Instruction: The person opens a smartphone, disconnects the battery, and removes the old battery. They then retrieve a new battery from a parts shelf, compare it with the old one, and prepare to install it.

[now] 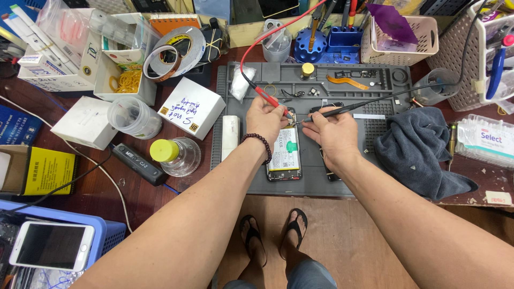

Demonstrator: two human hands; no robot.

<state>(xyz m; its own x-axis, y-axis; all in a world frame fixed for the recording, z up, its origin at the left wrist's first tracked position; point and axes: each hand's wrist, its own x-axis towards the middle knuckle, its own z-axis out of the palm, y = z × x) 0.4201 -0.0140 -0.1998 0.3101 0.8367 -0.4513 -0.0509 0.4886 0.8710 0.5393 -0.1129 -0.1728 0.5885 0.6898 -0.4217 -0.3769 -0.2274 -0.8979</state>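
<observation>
Hands (300, 128) holding red probe (270, 99), black probe (334, 112), tips meeting over opened phone (284, 152)

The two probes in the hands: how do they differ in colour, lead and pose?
The red probe sits in the left hand; the black probe sits in the right hand. The red probe trails a red wire looping up to the back of the bench, while the black probe's black wire runs off to the right. The red probe slants down from upper left; the black probe lies flatter, coming from the right. Both tips meet near the top of the opened phone.
</observation>
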